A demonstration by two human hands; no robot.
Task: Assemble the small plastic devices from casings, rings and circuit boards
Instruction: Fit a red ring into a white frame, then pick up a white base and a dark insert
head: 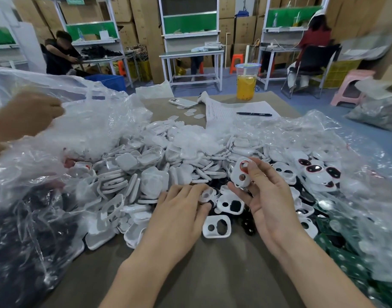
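While my right hand pinches the upright two-hole casing, my left hand (just lower-left) pinches a ring

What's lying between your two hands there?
A white two-hole casing lies flat there, head view, between the left hand pinching a small round part and the right hand holding a second casing.

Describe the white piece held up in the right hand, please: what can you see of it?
The white casing looks like smooth moulded plastic, a rounded rectangle with two round openings. The upper, larger opening carries a shiny ring with a red rim; the lower, smaller one is bare. It is held tilted above the pile of casings, pinched between the thumb and fingers of the right hand.
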